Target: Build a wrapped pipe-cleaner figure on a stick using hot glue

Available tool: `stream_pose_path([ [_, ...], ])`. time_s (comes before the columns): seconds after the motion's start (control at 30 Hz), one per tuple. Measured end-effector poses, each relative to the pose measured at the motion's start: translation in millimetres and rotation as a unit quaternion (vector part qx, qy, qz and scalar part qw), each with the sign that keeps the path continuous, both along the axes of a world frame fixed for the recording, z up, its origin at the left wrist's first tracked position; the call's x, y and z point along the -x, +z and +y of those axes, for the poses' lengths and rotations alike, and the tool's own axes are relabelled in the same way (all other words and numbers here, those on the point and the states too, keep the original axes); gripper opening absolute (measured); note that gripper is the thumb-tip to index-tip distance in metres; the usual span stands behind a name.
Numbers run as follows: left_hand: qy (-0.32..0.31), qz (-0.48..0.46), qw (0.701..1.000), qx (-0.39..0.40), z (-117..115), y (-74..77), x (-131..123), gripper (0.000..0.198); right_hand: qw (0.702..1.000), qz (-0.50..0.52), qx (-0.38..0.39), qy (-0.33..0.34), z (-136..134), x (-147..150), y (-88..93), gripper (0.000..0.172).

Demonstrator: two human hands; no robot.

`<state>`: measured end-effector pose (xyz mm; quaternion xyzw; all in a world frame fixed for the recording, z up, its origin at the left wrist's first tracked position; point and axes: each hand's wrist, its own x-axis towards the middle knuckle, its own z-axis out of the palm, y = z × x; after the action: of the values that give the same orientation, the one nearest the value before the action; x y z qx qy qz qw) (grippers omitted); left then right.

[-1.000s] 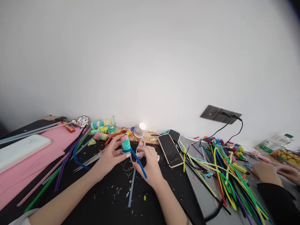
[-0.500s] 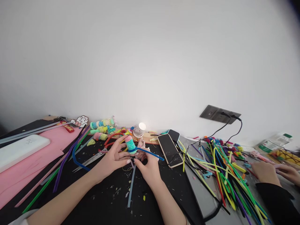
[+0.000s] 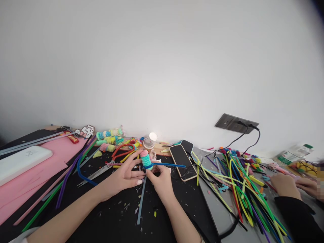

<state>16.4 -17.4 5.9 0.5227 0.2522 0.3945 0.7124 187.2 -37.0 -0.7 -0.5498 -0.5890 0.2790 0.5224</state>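
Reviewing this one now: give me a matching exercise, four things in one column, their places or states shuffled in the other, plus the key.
Things
1. scissors
2. bottle
3. pink-and-green roll
4. black cables

Places or states
A. plugged into the wall socket
B. between the left hand and right hand
C. on the black table, beyond the left forearm
D. topped with a green cap

Pairs: 1-C, 2-D, 3-B, 4-A

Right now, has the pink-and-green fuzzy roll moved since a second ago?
Yes: the roll moved right, from left of the white cup to nearly below it in view.
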Motion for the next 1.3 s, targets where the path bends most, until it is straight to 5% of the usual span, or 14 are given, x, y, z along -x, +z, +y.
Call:
stream_pose_path([
  [0.23,0.071,0.056,0.995,-0.045,9.1,-0.5,4.3,0.085,0.996,0.068,0.004,-0.050,2.0,-2.1,-0.6,0.013],
  [0.4,0.241,0.131,0.958,-0.079,19.4,0.1,10.5,0.028,0.990,0.102,-0.006,-0.098,4.2,-3.8,-1.2,0.014],
  [0.5,0.274,0.148,0.948,-0.069,19.9,1.8,11.9,0.026,0.988,0.110,-0.006,-0.107,4.4,-4.3,0.0,0.016],
  [0.73,0.277,0.125,0.953,0.001,18.7,1.6,11.9,0.024,0.990,0.098,0.005,-0.104,3.2,-4.7,1.4,0.016],
  [1.1,0.184,0.082,0.979,-0.019,16.9,4.7,11.4,0.035,0.992,0.075,0.011,-0.102,2.1,-3.8,3.1,0.016],
  [1.3,0.212,0.101,0.972,0.007,17.0,4.0,11.6,0.034,0.993,0.064,0.017,-0.103,1.6,-3.5,2.9,0.016],
])
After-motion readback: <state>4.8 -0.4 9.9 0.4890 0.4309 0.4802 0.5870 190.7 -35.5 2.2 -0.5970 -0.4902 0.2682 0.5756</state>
